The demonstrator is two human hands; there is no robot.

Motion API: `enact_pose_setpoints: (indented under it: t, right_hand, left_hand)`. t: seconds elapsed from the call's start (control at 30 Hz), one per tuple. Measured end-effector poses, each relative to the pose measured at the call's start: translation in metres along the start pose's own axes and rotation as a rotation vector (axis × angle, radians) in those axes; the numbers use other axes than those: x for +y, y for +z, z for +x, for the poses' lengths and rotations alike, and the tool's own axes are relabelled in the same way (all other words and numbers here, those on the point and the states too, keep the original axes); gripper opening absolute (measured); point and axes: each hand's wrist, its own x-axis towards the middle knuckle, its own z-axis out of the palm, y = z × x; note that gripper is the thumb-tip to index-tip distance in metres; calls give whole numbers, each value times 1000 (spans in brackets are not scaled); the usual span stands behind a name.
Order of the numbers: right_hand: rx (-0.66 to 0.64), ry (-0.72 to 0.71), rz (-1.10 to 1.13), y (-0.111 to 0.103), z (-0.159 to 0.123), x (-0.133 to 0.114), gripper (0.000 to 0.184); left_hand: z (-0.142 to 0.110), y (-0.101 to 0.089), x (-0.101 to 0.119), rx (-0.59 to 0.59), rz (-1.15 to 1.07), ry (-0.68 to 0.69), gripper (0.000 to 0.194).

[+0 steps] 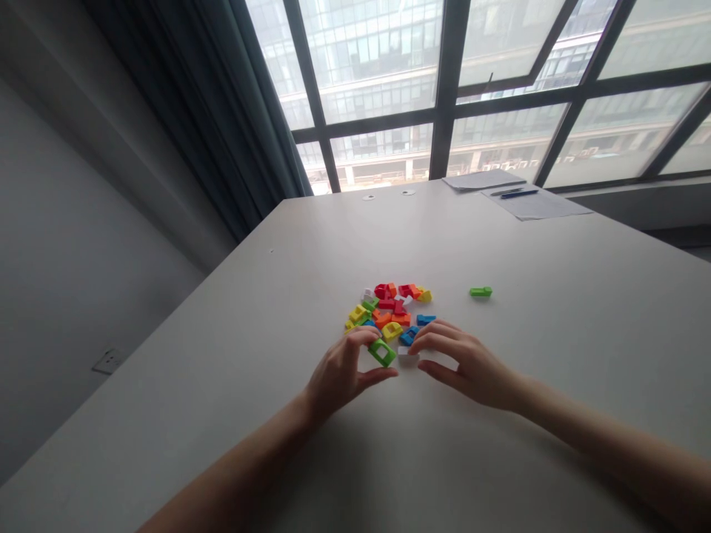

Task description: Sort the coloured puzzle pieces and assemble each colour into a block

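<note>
My left hand (pixel 349 364) pinches a green plastic block (pixel 382 352) with a square opening, its fingers on top and its thumb below. My right hand (pixel 464 363) hovers at the near right side of the pile, thumb and fingers apart. Its fingertips reach a white block (pixel 406 352); whether they touch it I cannot tell. A blue block (pixel 409 335) lies just beyond those fingers, with another blue block (pixel 426 320) behind. Close past the green piece rests a yellow block (pixel 392 330) with an opening.
Several red, orange, yellow, green and white blocks (pixel 386 303) lie heaped beyond my hands. One green block (pixel 481 292) sits apart to the right on the white table (pixel 249 370). Papers (pixel 541 207) and a pen (pixel 519 193) are at the far right, by the window.
</note>
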Motion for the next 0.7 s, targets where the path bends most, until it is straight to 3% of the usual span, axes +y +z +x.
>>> enact_pose_setpoints:
  t: [0.23, 0.7]
  right_hand:
    - [23, 172, 38, 22, 1, -3, 10]
    - [57, 198, 18, 31, 0, -4, 21]
  left_hand:
    - [2, 8, 9, -12, -57, -7, 45]
    - [2, 9, 12, -68, -147, 34, 38]
